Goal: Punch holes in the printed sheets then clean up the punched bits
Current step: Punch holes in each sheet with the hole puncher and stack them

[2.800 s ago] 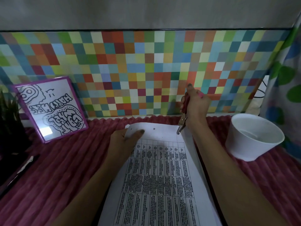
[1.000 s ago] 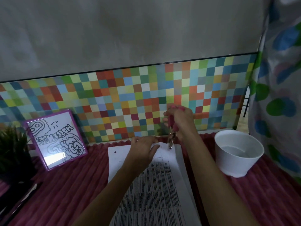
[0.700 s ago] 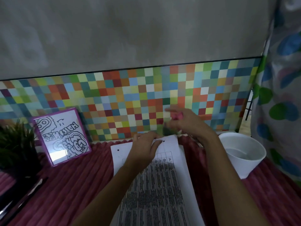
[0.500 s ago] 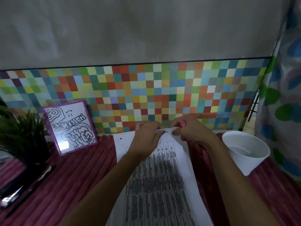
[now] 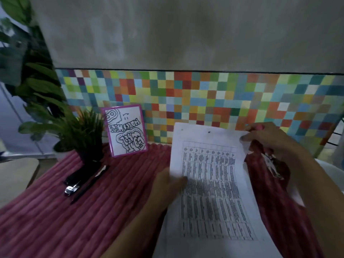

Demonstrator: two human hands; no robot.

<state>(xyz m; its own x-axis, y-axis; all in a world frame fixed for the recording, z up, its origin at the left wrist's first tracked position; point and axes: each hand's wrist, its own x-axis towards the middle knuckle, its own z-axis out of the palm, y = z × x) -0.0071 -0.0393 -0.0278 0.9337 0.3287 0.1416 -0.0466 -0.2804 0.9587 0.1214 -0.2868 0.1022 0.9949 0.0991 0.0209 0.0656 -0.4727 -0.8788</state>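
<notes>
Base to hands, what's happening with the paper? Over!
Left hand grips printed sheet, left edge. Right hand pinches top right corner. Top edge up, two holes showing. Pen lies clear left.

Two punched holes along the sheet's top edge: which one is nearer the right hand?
The darker hole near the middle of the top edge of the printed sheet. The fainter hole sits by its left corner, farther from the right hand.

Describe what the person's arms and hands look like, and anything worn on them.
Both forearms are bare, with no sleeves in view. No watch, bracelet or ring shows on the left hand or the right hand. The right thumbnail looks dark, perhaps polished; the dim, blurred picture leaves that uncertain.
</notes>
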